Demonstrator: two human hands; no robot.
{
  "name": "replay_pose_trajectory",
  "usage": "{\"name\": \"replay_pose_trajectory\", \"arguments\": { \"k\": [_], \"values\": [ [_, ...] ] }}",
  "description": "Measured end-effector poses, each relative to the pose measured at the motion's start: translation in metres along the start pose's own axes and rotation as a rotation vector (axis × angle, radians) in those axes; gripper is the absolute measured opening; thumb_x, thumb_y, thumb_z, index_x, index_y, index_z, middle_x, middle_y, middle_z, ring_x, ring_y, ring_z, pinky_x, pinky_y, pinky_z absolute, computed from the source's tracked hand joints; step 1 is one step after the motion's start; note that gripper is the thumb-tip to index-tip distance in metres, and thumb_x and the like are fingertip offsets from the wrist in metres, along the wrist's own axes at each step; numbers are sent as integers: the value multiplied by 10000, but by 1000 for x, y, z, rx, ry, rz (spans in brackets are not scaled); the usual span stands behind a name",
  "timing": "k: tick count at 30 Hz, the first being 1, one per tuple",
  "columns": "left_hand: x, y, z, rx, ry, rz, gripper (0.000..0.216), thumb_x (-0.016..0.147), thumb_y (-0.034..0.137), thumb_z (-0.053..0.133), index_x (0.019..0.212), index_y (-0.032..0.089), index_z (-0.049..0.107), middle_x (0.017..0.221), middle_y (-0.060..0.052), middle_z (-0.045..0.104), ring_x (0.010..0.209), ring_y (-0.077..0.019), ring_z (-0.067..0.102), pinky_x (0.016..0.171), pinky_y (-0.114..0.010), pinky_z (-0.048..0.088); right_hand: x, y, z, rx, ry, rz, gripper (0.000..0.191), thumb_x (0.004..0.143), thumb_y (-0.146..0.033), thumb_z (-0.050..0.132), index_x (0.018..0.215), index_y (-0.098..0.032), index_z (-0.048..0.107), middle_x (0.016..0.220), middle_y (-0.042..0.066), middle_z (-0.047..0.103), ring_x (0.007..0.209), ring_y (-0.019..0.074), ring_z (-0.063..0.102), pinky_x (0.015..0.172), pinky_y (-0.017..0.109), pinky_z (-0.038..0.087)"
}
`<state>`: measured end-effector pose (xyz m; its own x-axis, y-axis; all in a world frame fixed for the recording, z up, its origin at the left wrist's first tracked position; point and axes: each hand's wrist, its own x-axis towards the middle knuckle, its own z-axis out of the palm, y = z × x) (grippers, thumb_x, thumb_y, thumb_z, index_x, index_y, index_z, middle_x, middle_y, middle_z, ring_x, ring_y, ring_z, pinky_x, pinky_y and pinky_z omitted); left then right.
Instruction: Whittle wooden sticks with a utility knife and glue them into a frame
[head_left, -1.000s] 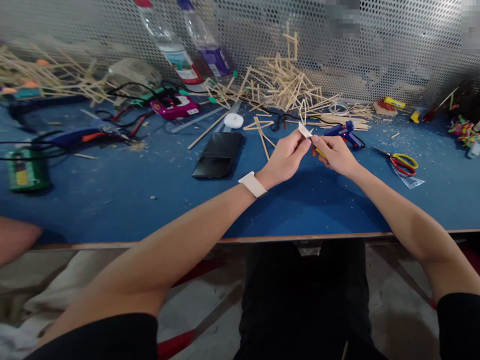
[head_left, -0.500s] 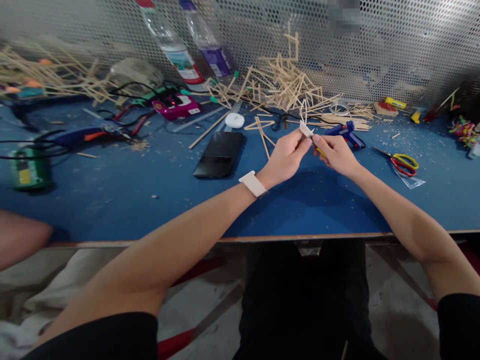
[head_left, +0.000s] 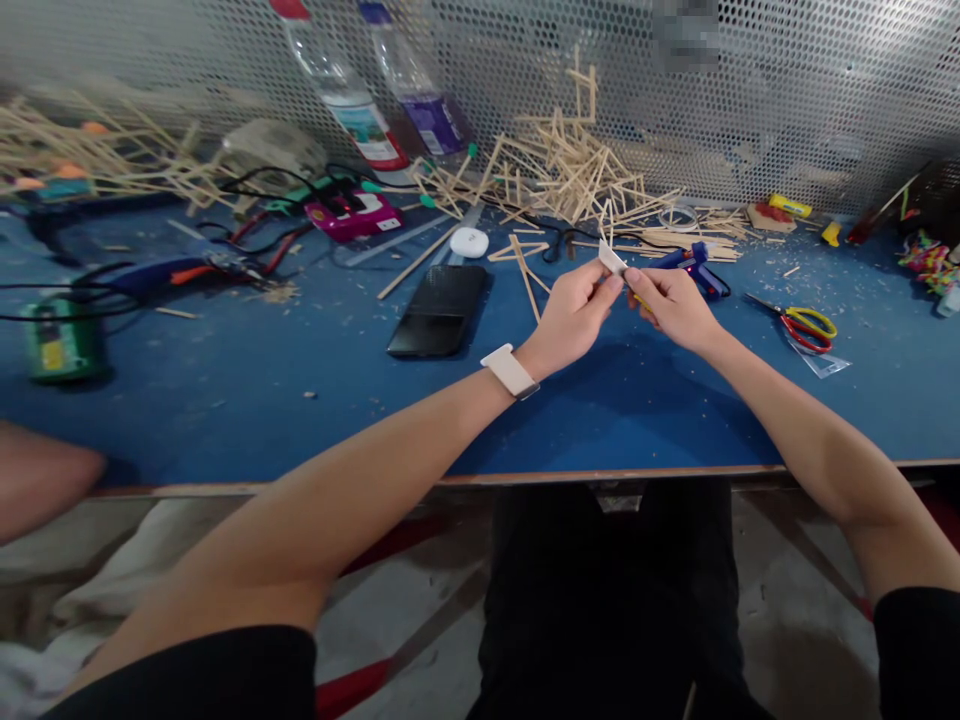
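Hands at 12 o'clock: left hand (head_left: 574, 312) pinches wood sliver (head_left: 611, 260), right hand (head_left: 673, 305) pinches yellow tool (head_left: 640, 299). Risk: tool slips, nicking fingertips.

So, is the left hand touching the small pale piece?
Touching. The head view shows the left hand pinching the small pale piece between its fingertips; the right hand grips a yellow item beside it.

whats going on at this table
A person sits at a blue table. The left hand pinches a small pale piece; the right hand meets it, gripping a yellow item too hidden to identify. A blue glue gun lies just behind, scissors to the right, a black phone to the left.
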<state>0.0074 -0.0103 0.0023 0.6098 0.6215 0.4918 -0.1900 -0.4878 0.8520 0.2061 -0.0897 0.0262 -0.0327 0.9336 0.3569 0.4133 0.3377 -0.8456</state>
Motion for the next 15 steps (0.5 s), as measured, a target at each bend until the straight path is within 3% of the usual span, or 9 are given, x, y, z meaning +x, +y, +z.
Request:
{"name": "replay_pose_trajectory", "arguments": {
  "k": [7,15],
  "values": [
    [-1,-3,-2,-60,-92,-31,548,1214,792,706,1060,281,580,632,107,398,470,-124,335,450,-288,277,-2,-5,-5,-37,-49,16,934,1030,-1144,568,831,-239,684,636,-17,551,598,150,511,561,320,359],
    [2,0,-4,-34,-100,15,583,1208,820,700,1050,263,629,645,94,423,485,-124,354,453,-294,273,-2,-4,-6,27,-72,24,912,1030,-1128,605,836,-241,687,597,-43,518,553,134,481,517,298,364]
  ]
}}
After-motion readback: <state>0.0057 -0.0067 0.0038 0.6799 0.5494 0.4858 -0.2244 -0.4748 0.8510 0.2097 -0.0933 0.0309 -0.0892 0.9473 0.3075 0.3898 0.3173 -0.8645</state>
